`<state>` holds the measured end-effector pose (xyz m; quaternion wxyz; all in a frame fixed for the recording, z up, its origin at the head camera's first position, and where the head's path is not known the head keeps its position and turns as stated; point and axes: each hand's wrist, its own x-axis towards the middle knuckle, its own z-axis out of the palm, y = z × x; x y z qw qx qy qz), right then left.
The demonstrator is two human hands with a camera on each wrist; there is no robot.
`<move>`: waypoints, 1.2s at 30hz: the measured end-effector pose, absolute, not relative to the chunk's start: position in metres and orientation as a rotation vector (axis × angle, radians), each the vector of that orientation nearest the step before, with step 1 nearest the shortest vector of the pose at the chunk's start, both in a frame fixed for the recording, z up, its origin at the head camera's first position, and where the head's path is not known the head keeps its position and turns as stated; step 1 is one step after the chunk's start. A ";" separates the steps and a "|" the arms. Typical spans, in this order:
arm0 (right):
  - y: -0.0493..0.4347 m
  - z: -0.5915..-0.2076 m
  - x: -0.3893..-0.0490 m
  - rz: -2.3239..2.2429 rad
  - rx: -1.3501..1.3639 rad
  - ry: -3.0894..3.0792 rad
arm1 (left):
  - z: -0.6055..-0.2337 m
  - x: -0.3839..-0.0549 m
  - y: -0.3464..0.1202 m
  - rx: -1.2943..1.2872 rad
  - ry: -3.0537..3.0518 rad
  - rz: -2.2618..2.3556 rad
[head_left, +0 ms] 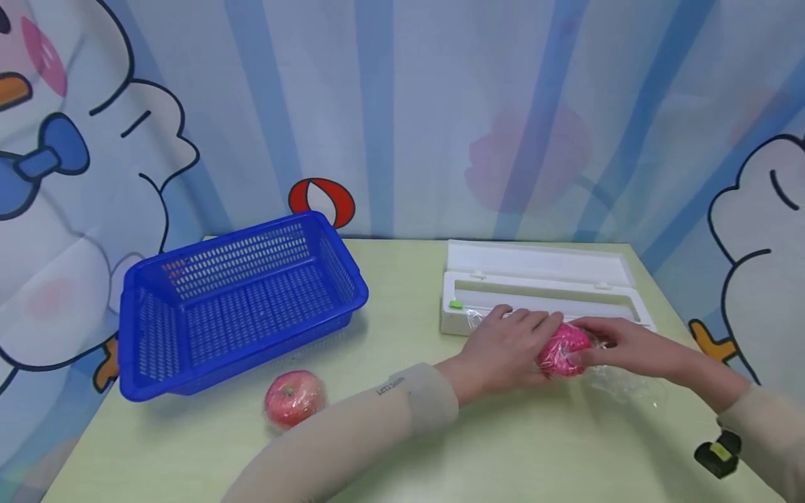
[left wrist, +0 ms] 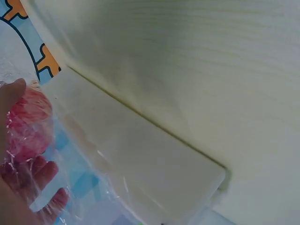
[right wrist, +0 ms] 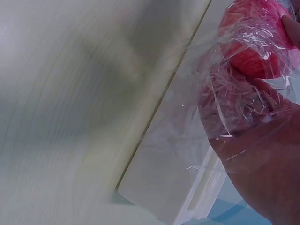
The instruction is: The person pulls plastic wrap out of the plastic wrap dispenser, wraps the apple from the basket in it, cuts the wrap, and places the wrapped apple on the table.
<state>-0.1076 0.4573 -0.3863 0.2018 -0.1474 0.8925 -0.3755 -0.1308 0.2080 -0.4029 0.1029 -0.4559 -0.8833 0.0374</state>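
Observation:
Between both hands, in front of a white cling film box (head_left: 462, 323), is a round pink-red apple (head_left: 564, 349) with clear cling film about it. My left hand (head_left: 506, 349) holds its left side, fingers bent over it. On the other side my right hand (head_left: 632, 347) grips it with thumb and fingers. Loose film (right wrist: 234, 105) covers part of the right hand in the right wrist view. The left wrist view has the apple (left wrist: 30, 124) at its left edge, between thumb and fingers. Film also trails from the left fingers across the box.
A blue perforated basket (head_left: 242, 237) stands at the back left. Another apple (head_left: 294, 398), wrapped in film, sits in front of it near my left forearm. The box's lid (head_left: 534, 258) is raised at the back, and a green slider (head_left: 455, 304) shows at its left end.

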 end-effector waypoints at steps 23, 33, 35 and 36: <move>0.428 -0.362 -0.079 -0.050 -0.745 3.170 | -0.396 -0.169 0.212 -1.382 -2.811 -0.572; 0.427 -0.380 -0.094 -0.257 -0.768 3.222 | -0.395 -0.180 0.212 -1.402 -2.871 -0.680; 0.430 -0.382 -0.097 -0.343 -0.782 3.217 | -0.395 -0.181 0.212 -1.407 -2.879 -0.700; 0.431 -0.383 -0.098 -0.382 -0.788 3.213 | -0.394 -0.181 0.211 -1.413 -2.881 -0.704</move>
